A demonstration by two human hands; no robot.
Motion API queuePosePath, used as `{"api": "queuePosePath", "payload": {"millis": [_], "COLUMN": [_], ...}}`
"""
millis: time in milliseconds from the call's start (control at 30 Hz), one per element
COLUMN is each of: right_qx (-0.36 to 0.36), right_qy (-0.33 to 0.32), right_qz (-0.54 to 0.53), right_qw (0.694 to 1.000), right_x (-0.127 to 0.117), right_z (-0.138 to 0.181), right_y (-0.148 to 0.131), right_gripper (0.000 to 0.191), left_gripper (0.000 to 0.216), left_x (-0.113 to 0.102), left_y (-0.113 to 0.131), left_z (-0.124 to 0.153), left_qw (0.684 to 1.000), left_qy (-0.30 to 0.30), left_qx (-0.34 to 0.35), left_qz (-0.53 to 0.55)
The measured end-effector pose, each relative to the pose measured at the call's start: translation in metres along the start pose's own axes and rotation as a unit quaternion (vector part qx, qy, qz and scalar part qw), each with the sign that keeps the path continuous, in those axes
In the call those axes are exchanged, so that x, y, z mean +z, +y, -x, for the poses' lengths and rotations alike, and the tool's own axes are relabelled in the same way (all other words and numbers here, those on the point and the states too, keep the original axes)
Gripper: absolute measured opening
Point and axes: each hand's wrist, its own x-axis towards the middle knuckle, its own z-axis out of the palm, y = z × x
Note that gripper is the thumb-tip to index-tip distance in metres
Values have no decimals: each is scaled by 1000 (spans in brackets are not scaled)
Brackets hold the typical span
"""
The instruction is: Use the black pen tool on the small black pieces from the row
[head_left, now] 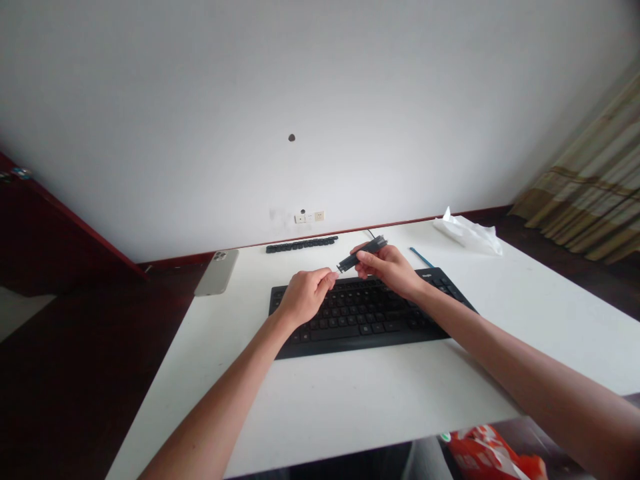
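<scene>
A dark keyboard cleaning brush (364, 253) is gripped between the thumb and fingers of my right hand (387, 267). Bristles seem to show at its far right end, and thin prongs stick out at its left end. Close to those prongs, my left hand (307, 293) has its thumb and fingers pinched together. What that pinch holds, if anything, is too small to make out. Both hands are above a black keyboard (350, 320), whose upper left part they and the left wrist partly cover. Behind it lies a row of loose black keycaps (303, 245).
A phone (217, 273) lies face down at the white table's (320, 400) left edge. A thin blue stick (421, 257) and a white plastic bag (470, 235) are at the back right. Wall sockets (310, 217) sit behind. A red bag (493, 453) is below the front edge.
</scene>
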Motion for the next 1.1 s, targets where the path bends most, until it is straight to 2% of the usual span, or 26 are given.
{"api": "queuePosePath", "payload": {"millis": [533,1100], "right_qx": [16,-43], "right_qy": [1,13], "right_qz": [-24,77], "right_qw": [1000,996], "right_x": [-3,4], "right_z": [-1,2], "right_y": [4,-11], "right_gripper": [37,41], "left_gripper": [46,46], "left_x": [-2,-2], "left_y": [1,1], "left_z": [0,0], "left_qw": [997,996], "left_qy": [-47,-45], "left_qx": [-14,-16], "left_qz": [-60,-77]}}
